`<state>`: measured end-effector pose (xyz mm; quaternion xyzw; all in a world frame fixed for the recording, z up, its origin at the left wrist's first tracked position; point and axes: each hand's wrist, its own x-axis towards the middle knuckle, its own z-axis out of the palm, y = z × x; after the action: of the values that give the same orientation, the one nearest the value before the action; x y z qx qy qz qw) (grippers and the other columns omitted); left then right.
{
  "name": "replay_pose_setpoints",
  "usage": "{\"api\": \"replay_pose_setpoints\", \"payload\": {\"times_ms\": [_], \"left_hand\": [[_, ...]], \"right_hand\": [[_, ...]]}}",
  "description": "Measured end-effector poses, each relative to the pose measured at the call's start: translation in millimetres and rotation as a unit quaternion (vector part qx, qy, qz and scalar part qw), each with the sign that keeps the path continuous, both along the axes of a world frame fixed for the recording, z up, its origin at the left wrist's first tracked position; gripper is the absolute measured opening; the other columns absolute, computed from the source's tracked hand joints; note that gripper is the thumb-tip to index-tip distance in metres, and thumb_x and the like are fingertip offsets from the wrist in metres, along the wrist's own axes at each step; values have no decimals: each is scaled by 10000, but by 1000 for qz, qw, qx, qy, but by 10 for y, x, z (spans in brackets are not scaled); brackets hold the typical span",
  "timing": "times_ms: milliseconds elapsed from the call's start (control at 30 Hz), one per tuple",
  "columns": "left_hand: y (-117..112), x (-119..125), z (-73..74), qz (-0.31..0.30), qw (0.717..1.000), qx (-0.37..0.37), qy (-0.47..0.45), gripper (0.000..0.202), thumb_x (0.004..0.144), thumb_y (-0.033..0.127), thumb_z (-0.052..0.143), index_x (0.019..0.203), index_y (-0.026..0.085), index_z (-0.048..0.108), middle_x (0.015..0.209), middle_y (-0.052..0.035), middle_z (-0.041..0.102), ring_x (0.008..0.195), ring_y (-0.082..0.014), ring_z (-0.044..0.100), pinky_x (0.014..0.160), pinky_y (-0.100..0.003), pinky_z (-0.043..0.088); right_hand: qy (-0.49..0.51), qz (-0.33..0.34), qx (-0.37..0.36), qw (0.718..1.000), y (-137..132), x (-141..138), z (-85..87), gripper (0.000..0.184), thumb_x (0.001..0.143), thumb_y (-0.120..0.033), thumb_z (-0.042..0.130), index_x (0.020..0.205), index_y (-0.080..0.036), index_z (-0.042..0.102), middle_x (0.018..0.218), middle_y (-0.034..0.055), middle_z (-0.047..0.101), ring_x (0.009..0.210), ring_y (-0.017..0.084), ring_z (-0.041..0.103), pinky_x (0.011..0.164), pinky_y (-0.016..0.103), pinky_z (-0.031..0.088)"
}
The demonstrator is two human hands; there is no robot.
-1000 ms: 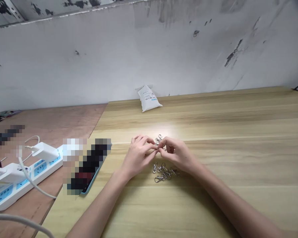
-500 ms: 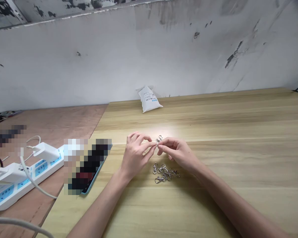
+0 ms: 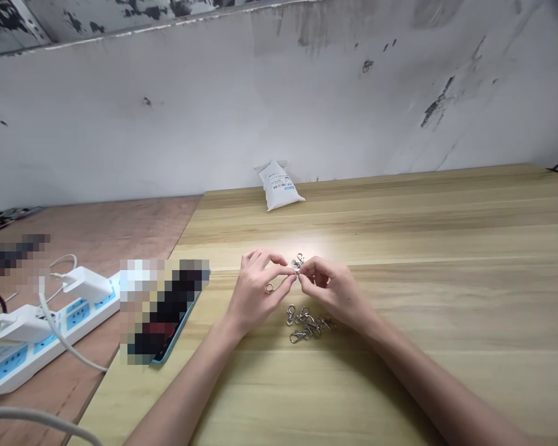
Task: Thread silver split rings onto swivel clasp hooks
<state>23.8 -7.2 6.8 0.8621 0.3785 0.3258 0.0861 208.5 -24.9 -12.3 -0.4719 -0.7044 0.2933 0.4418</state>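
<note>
The left hand (image 3: 259, 290) and the right hand (image 3: 331, 290) are meeting fingertip to fingertip just beyond the loose pile of silver metal swivel clasps (image 3: 308, 323), which is lying on the pale wooden table (image 3: 423, 297). Each hand is pinching, between thumb and forefinger, one end of a small silver metal swivel clasp (image 3: 297, 265); it is sitting between the two hands, directly behind the pile and clear of it. A small silver metal ring (image 3: 269, 288) is showing under the curled fingers of the left hand, just left of and beyond the pile; whether those fingers are gripping it cannot be told. Far behind the pile, a white plastic pouch with a printed label (image 3: 281, 184) is lying by the wall. Well to the left of the pile, a white power strip with blue sockets (image 3: 51, 322) is lying, and a phone in a light blue case (image 3: 167, 313) is lying nearer to the pile
</note>
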Motion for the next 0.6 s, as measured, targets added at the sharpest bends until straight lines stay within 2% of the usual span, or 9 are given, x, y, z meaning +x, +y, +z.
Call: {"api": "replay_pose_setpoints", "payload": {"times_ms": [433, 600], "left_hand": [[15, 7, 27, -11, 992, -115, -50, 80, 876, 253, 621, 836, 230, 688, 964, -13, 666, 977, -192, 592, 936, -417, 384], [24, 3, 36, -38, 973, -206, -97, 93, 882, 268, 613, 837, 221, 679, 965, -17, 664, 981, -181, 607, 933, -400, 437]], "right_hand": [[-135, -33, 149, 979, -36, 2, -30, 87, 849, -179, 516, 790, -199, 578, 678, -7, 605, 519, 89, 447, 530, 232, 346], [-157, -39, 181, 970, -28, 6, -30, 88, 850, -173, 520, 796, -196, 586, 681, -5, 618, 510, 86, 455, 527, 227, 352]]}}
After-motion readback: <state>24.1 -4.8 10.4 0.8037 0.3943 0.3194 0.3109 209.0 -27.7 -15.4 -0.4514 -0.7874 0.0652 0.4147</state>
